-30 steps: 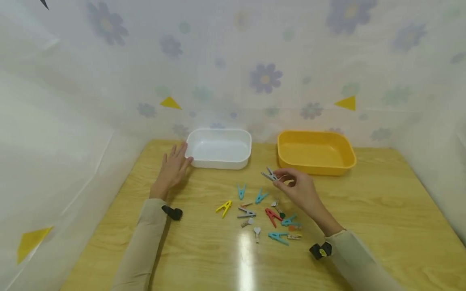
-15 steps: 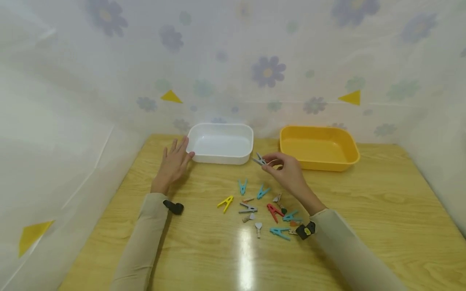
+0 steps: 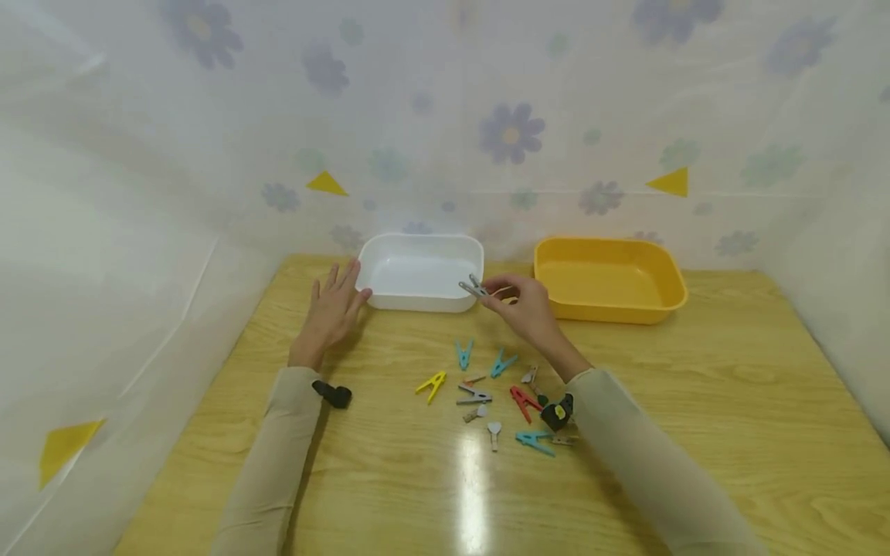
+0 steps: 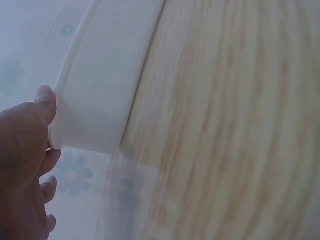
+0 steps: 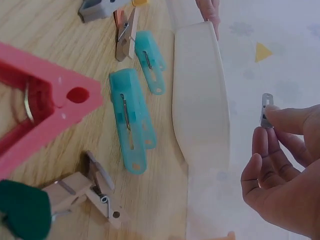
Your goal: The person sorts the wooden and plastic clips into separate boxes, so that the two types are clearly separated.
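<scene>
Wht tub (image 3: 417,303) in all 3 cams

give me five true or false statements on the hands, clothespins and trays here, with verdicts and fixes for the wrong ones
1. The right hand pinches a gray clothespin. True.
2. The left hand holds a clothespin. False: the left hand touches the white tray.
3. In the head view, the yellow tray stands to the right of the white tray. True.
4. The yellow clothespin lies inside the yellow tray. False: the yellow clothespin lies on the table.
5. A red clothespin lies on the table. True.
</scene>
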The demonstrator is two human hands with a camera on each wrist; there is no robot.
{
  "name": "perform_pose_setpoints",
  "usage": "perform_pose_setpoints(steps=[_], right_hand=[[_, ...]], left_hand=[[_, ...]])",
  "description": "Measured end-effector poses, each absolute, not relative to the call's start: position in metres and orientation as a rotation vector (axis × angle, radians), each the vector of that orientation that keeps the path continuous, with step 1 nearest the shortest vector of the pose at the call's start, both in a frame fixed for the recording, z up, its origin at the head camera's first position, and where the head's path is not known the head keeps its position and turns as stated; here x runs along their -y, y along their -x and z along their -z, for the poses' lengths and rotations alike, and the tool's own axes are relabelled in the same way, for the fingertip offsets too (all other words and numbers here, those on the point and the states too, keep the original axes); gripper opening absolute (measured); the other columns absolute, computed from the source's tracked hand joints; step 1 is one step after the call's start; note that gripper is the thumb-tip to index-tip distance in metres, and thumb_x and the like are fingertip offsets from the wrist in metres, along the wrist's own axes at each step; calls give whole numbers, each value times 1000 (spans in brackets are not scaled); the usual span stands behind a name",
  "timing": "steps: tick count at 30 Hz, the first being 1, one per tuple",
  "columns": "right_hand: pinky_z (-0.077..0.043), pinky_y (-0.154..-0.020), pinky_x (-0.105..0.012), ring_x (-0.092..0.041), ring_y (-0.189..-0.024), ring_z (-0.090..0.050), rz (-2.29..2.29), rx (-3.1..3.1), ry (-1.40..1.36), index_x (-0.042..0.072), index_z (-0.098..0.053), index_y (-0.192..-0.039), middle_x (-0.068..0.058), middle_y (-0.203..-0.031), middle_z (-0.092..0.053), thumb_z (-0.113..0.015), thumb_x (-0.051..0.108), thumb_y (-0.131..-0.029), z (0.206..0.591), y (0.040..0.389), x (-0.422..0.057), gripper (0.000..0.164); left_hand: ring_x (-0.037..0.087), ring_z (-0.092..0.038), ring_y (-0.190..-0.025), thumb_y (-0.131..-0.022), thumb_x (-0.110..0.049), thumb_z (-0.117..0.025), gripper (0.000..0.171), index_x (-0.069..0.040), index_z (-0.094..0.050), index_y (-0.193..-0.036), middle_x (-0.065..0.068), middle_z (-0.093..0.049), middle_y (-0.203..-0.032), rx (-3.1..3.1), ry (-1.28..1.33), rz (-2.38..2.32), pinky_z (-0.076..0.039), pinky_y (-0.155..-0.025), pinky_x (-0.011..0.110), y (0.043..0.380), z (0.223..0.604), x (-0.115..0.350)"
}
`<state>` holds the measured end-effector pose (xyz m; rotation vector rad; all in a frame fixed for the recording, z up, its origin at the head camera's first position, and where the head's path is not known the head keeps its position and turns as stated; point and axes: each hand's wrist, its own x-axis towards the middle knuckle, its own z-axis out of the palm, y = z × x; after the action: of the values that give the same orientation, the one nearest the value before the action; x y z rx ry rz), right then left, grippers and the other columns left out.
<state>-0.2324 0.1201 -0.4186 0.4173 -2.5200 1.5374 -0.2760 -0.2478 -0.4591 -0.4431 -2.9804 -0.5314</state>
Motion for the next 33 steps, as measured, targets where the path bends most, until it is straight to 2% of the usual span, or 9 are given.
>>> perform_pose_setpoints(steps=[7,14,20,33], right_hand=[[-59,-85,-42,-28,-95,-70,-1572,2503,-419,3,-75,-114,-13,-108,-73,-78,11,-93,419,246,-109,23],[-60,-77,-39,-27,-94,-69,-1547,2528,-448,5,-75,-114,-11,-107,-72,-78,14,-94,413,259,-90,22],[-59,-78,-39,-27,-90,-70,-1539,2501,-522,2,-75,-112,-13,-104,-72,-77,8,-93,413,274,-73,20],[-57,-73,-33,-24,-87,-69,-1542,2590,-570,1,-75,-109,-11,-103,-73,-76,7,-93,421,295,-35,17]], left_hand=[[33,4,-157,-111,-53,-24,72,-9,-8,-166,10,-10,-172,2979,461,547,3,-120,67,279,461,249],[38,0,-157,-112,-50,-27,71,-7,-9,-165,13,-12,-171,2963,466,581,2,-119,69,279,459,254],[36,2,-157,-112,-49,-29,71,-8,-9,-165,11,-11,-171,2964,457,594,2,-119,68,274,459,257],[36,2,-157,-112,-49,-29,71,-8,-9,-166,14,-13,-171,2968,445,593,1,-119,69,265,459,257]])
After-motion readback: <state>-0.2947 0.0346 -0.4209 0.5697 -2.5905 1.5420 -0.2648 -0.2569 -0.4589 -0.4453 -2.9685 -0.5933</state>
